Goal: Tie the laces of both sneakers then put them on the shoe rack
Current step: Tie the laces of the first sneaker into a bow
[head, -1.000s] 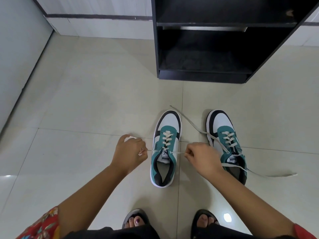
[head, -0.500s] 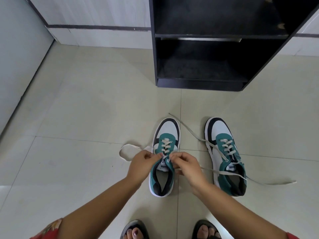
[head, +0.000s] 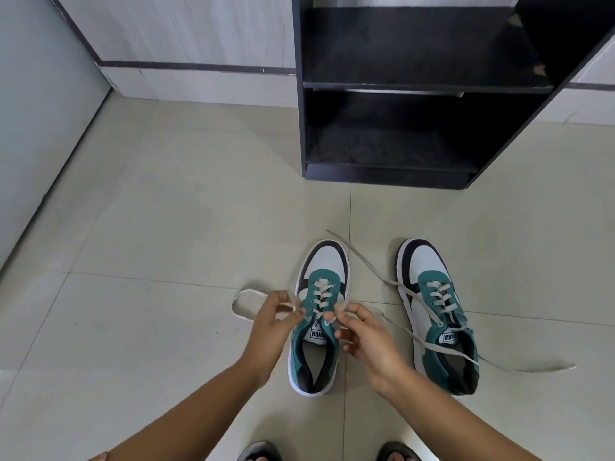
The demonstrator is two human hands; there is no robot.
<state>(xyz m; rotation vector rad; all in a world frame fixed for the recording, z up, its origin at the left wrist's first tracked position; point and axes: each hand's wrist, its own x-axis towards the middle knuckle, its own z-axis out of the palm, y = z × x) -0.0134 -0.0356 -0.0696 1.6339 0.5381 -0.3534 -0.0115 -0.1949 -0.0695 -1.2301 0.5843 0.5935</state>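
Observation:
Two teal, white and black sneakers stand side by side on the tiled floor, toes pointing away from me. My left hand [head: 274,322] pinches the left end of the left sneaker's [head: 321,314] cream lace, which trails in a loop [head: 244,302] on the floor. My right hand [head: 361,334] pinches the other end of that lace beside the tongue. The right sneaker [head: 436,311] has loose laces: one end [head: 359,257] runs toward the rack, the other [head: 532,368] lies out to the right. The black shoe rack [head: 416,84] stands ahead, its shelves bare.
A pale wall with a dark stripe [head: 186,66] runs behind the rack, and a grey panel [head: 36,121] closes the left side. My feet in dark sandals [head: 259,452] show at the bottom edge.
Both hands came in from wide apart to the left sneaker's tongue, bringing the lace ends together; a slack loop dropped onto the floor at the left. The view tilted up slightly.

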